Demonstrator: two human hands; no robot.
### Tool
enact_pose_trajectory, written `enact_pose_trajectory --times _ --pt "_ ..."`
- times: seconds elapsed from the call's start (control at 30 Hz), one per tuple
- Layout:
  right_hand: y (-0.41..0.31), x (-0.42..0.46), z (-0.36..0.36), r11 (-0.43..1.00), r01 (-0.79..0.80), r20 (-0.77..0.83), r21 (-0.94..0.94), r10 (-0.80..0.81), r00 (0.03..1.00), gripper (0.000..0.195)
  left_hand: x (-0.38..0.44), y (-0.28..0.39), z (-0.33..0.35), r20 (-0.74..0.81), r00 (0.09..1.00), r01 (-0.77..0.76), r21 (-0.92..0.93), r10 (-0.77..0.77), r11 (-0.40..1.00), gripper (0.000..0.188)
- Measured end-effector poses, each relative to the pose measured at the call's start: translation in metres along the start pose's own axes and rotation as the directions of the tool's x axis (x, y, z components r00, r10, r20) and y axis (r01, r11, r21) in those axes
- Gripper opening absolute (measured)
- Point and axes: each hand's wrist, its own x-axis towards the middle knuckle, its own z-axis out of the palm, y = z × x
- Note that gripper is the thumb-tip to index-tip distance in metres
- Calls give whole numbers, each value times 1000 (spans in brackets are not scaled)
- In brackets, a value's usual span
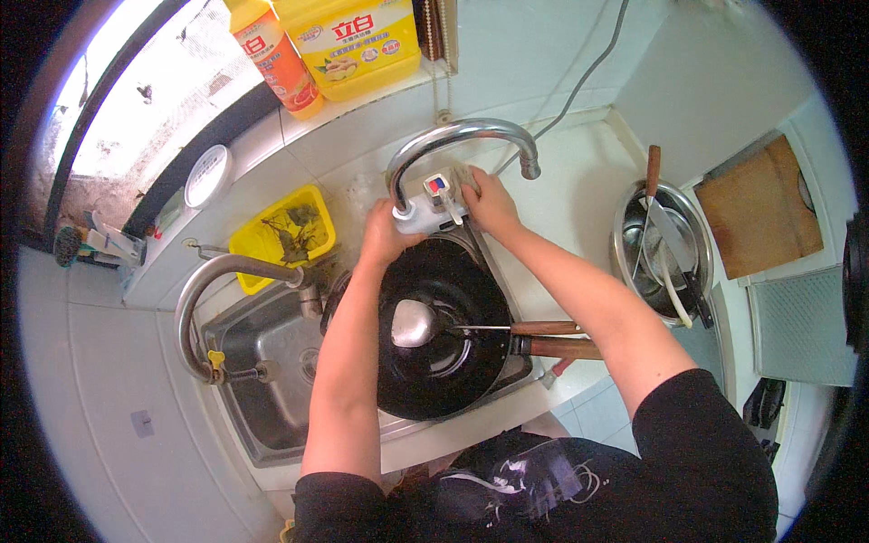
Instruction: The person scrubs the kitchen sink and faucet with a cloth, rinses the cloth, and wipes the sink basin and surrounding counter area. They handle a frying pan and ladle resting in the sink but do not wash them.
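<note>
My left hand (385, 234) grips the left side of the white body of a faucet (415, 216), thumb along its front. From this body rises a curved chrome spout (468, 125); a lever with a red and blue mark (438, 184) sits on top. My right hand (492, 207) holds a greyish-beige cloth or scrubber (464, 178) at the right side of the body, partly hidden by the fingers. Below both hands a black wok (434, 380) lies over the sink, with a metal spatula (412, 324) resting in it. The wok's wooden handle (563, 348) points right.
A second hooked faucet (187, 319) arches over the left steel basin (261, 414). Behind it stands a yellow tub (248, 241) with dark leaves. Detergent bottles (353, 47) line the ledge. At right, a metal bowl (619, 234) holds a knife (669, 227) and other utensils.
</note>
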Motion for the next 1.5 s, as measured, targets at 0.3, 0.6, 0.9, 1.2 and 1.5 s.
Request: enact_pose_trajectory --times 0.3,0.6,0.9,1.2,1.5 --pt "5 12 -7 996 80 141 -28 -75 987 33 7 4 -5 87 996 -32 9 31 999 63" --pt "-32 50 1 950 -189 193 -249 240 951 29 2 10 -9 142 985 79 106 -94 991 69" --pt "37 29 -12 673 -272 -86 688 448 890 31 3 7 -5 58 998 8 30 -10 1000 60" --pt "20 7 0 985 148 215 93 -165 962 48 2 3 -6 65 998 2 69 -7 998 60" --pt "7 5 -5 996 86 193 -12 -82 978 47 2 4 -4 158 979 111 102 -126 989 70"
